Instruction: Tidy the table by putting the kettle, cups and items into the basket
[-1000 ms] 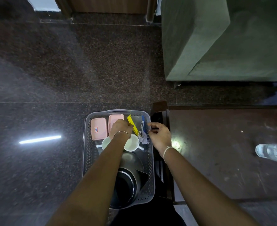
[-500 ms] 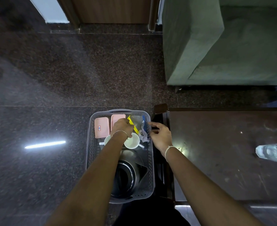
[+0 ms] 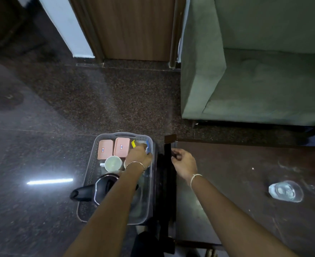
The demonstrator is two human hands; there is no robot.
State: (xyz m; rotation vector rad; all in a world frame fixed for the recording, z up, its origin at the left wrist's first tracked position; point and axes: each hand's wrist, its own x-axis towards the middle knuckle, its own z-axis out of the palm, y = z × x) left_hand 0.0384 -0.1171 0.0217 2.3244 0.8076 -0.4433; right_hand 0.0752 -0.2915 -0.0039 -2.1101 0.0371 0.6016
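Note:
A grey plastic basket [image 3: 89, 182] stands on the floor, left of the dark table [image 3: 236, 182]. In it are two pink boxes [image 3: 114, 148], a white cup [image 3: 113, 163] and a black kettle [image 3: 104, 190] whose handle sticks out over the left rim. My left hand [image 3: 138, 156] reaches into the far right corner, over the yellow packet [image 3: 133, 143] and blue packet [image 3: 148, 146]; its fingers are hidden from me. My right hand [image 3: 183, 163] hovers at the table's left edge with fingers loosely curled, holding nothing that I can see.
A clear glass [image 3: 284, 191] sits on the table's right part. A green sofa [image 3: 255, 80] stands beyond the table, and a wooden door [image 3: 130, 28] is at the far wall. Dark polished floor [image 3: 32, 145] surrounds the basket.
My left hand moved right from the pink box and cups onto the packets. My right hand left the packets and drew back to the table edge. The kettle handle now points left.

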